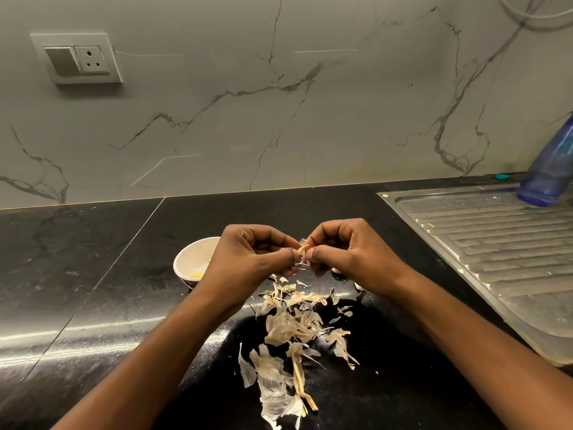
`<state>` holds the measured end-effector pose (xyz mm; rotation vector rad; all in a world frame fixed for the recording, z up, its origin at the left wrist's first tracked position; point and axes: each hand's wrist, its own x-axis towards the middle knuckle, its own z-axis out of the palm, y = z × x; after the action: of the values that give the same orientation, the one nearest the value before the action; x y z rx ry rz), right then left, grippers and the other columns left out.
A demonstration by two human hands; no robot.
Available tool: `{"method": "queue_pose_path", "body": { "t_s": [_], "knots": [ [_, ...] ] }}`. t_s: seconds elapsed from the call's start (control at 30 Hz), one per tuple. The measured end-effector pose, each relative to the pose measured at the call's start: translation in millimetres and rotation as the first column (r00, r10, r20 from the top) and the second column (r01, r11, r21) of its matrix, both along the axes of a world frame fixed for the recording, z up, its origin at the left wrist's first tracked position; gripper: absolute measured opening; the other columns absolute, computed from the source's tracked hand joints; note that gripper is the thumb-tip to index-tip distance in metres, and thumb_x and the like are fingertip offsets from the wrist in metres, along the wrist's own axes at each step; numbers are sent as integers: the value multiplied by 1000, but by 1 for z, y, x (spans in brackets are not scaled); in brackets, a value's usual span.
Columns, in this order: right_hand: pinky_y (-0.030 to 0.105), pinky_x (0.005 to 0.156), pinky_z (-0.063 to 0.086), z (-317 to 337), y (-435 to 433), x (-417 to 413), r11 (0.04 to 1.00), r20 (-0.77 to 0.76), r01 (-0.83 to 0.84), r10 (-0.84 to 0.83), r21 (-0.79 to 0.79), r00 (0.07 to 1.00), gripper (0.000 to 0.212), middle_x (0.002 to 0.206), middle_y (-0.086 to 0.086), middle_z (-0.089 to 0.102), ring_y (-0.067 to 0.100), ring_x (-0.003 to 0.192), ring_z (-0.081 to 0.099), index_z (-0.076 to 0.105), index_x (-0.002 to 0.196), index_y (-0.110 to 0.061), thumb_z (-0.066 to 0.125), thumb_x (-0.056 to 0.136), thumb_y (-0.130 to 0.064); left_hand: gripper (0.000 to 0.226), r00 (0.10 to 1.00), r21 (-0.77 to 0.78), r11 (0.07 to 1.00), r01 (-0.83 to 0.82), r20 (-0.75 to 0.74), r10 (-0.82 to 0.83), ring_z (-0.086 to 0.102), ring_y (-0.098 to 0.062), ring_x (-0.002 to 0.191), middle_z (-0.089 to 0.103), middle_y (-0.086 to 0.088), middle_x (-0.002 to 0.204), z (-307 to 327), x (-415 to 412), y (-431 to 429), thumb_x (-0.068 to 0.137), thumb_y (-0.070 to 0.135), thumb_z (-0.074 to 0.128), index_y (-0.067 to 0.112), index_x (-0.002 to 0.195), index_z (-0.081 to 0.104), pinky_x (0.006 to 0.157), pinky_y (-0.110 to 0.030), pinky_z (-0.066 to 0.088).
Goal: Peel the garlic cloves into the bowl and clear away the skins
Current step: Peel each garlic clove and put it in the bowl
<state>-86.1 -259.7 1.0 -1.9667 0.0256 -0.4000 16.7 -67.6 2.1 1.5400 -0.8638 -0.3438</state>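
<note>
— Hands?
— Your left hand (248, 259) and right hand (347, 252) meet above the counter (93, 274), fingers curled, thumbs and forefingers pinching one garlic clove (302, 254).
— Bowl? Skins?
— Bowl (189, 259) is just beside your left wrist. Skins (291, 327) are scattered between your forearms. The clove is mostly hidden, maybe half-peeled.

Both hands, the left hand (248, 259) and the right hand (347, 252), pinched one garlic clove (302, 252) above the black counter (93, 259). Loose skins (291, 330) lay scattered beneath them. A white bowl (186, 259) stood just left of the left hand, and a blue bottle (548, 169) stood on the drainboard (496, 243).
</note>
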Motion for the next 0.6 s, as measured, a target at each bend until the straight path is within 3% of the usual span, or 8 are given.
{"method": "queue_pose_path", "body": {
  "t_s": [0.07,0.23,0.33,0.43,0.6],
  "knots": [
    [26,71,60,0,-2,0,1000,25,-5,5,12,1000,10,93,11,78,22,80,75,78,99,-4,69,97,-3,14,1000,-6,1000,-21,22,21,77,-38,81,79,-17,86,0,0,1,85,4,80,2,99,80,74,-34,65],
    [16,61,55,-2,3,1,1000,32,0,0,9,999,10,86,7,79,17,74,75,79,100,-6,77,95,-14,15,997,10,1000,-25,69,24,78,-34,80,80,-13,85,-2,3,1,84,6,82,4,99,80,75,-37,66],
    [24,70,61,-4,0,3,999,40,-21,20,27,999,10,87,8,78,18,76,75,78,102,-4,73,97,-11,14,999,-13,1000,-24,46,24,78,-33,78,79,-15,84,-2,3,1,85,3,80,2,99,79,72,-32,65],
    [29,72,62,-4,1,4,978,42,-61,54,200,998,11,88,12,77,20,76,74,77,102,-3,71,97,-11,17,999,-92,996,-3,-45,-1,77,-30,76,78,-22,88,2,2,1,83,0,79,-3,100,77,72,-29,64],
    [27,67,60,-3,5,4,849,52,-122,112,514,992,18,84,13,72,17,72,67,76,102,-2,69,92,-16,31,975,-222,975,22,-209,-70,74,-27,74,76,-30,94,3,3,-1,75,6,80,-4,104,76,75,-30,64]
  ]
}}
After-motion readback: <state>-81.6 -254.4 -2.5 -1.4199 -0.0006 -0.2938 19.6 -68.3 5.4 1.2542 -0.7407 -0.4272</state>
